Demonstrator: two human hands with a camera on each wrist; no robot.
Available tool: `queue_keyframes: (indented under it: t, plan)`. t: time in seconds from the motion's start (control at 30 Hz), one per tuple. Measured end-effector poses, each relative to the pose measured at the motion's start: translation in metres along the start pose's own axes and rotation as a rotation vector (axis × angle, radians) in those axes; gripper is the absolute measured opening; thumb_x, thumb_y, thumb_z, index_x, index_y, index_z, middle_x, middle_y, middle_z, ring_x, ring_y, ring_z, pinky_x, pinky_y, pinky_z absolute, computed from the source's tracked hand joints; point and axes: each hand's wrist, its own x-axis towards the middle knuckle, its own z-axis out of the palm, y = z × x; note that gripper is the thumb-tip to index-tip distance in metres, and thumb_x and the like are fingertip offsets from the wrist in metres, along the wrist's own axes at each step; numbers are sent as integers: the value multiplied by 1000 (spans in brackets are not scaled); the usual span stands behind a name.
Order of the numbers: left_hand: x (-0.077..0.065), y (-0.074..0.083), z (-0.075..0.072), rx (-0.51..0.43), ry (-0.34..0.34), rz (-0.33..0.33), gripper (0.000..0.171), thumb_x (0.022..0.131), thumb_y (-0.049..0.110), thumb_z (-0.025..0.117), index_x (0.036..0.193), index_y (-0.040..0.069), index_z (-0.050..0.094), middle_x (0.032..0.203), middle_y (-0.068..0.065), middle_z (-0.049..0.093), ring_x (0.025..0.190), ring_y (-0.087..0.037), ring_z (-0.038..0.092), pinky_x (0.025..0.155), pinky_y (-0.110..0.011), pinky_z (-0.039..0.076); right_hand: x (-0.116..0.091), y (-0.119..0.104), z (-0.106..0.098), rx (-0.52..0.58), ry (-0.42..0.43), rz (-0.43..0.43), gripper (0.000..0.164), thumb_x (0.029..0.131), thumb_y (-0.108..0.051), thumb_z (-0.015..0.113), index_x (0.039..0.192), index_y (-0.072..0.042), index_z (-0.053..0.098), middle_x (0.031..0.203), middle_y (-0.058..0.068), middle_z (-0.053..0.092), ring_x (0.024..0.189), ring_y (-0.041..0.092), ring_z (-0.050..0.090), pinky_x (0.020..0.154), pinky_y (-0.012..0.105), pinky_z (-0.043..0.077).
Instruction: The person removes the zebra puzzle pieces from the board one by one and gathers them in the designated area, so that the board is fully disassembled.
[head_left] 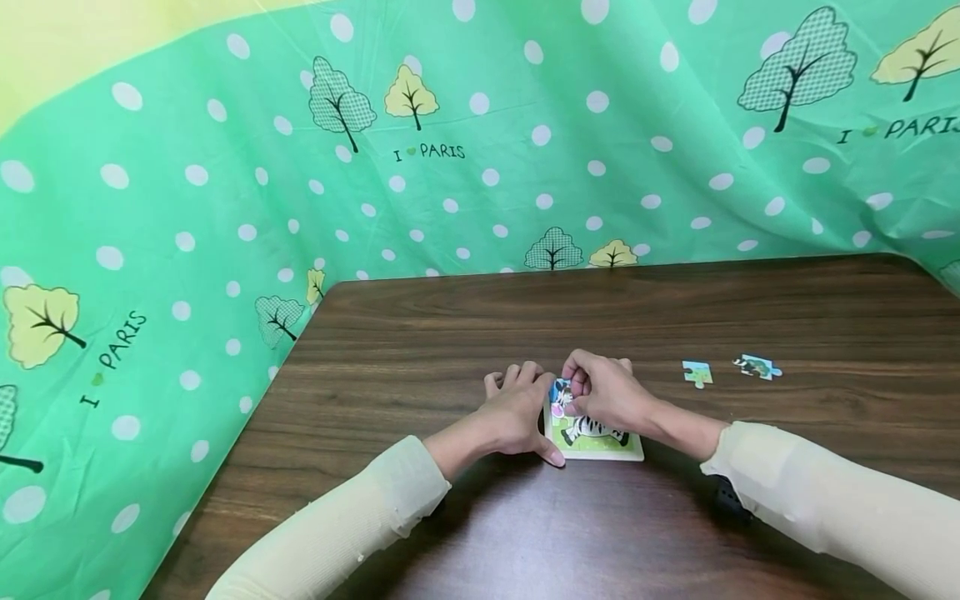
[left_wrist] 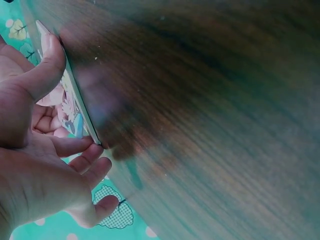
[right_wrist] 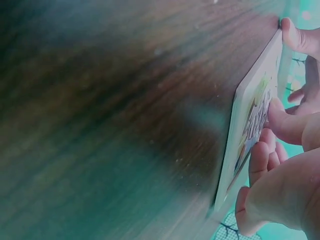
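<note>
A small jigsaw board (head_left: 600, 455) with a pale rim and a zebra picture lies flat on the table. My left hand (head_left: 513, 417) holds its left side, thumb at the near corner and fingertips at the far corner. In the left wrist view, that thumb (left_wrist: 50, 62) rests along the board's edge. My right hand (head_left: 611, 392) reaches over the board from the right. Its curled fingers and thumb pinch a puzzle piece (head_left: 559, 397) at the picture's upper left, by the zebra's head. The fingers cover much of that piece and the board's upper part.
Two loose puzzle pieces lie to the right of the board: a green and blue one (head_left: 697, 373) and a darker patterned one (head_left: 757, 367). The dark wooden table (head_left: 420, 333) meets a green dotted cloth (head_left: 450, 225) at its far and left edges.
</note>
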Motion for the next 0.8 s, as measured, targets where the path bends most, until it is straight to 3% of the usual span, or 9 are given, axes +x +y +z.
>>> queue_keyframes:
  t: [0.53,0.8]
  plan:
    - [1,1,-2,-6,-3,-10,108,53,61,84,141,16,42,134,1,40,121,-19,37,102,-46,26,-2,1,0,0,49,-38,29,74,1,78,88,-8,55,70,-4,57,67,12,54,85,46,21]
    - [1,0,-1,-14,-10,-4,103,54,61,84,138,16,44,135,0,40,123,-19,36,102,-47,25,-5,0,4,-149,82,-129,26,76,2,74,94,-8,59,69,-7,54,69,12,47,83,43,24]
